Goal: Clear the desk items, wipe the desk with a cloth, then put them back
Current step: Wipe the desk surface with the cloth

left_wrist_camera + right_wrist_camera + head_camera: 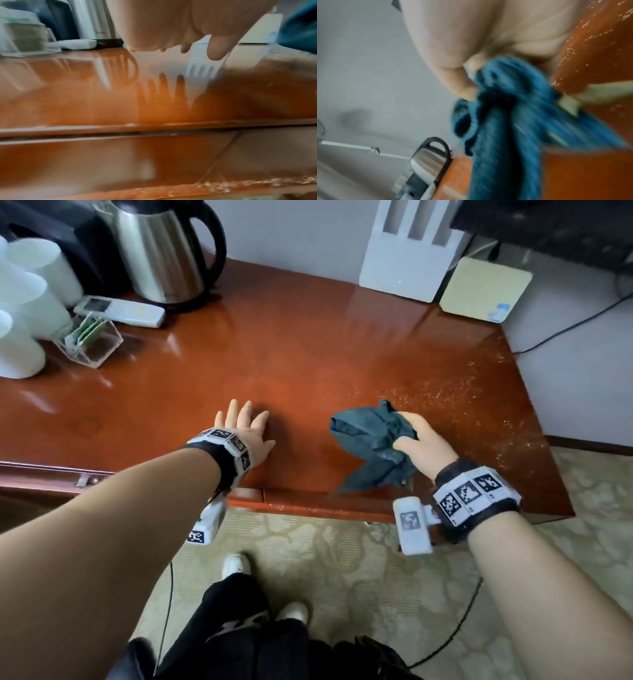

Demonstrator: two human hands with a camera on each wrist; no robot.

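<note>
My right hand (416,436) grips a bunched dark blue cloth (371,440) just above the front of the glossy red-brown desk (308,344); a corner of the cloth hangs past the desk's front edge. In the right wrist view the blue cloth (501,121) fills the middle, pinched under my fingers. My left hand (245,428) lies with straight fingers over the desk near its front edge, holding nothing; the left wrist view shows its fingers (216,51) just above the desk (85,94) with their reflection below. Pale specks (455,402) dust the desk's right side.
At the back left stand a steel kettle (161,251), a white remote (120,311), a clear box (89,340) and white cups (30,296). A white slotted device (407,248) and a flat cream box (484,289) sit at the back right. Cables trail on the right.
</note>
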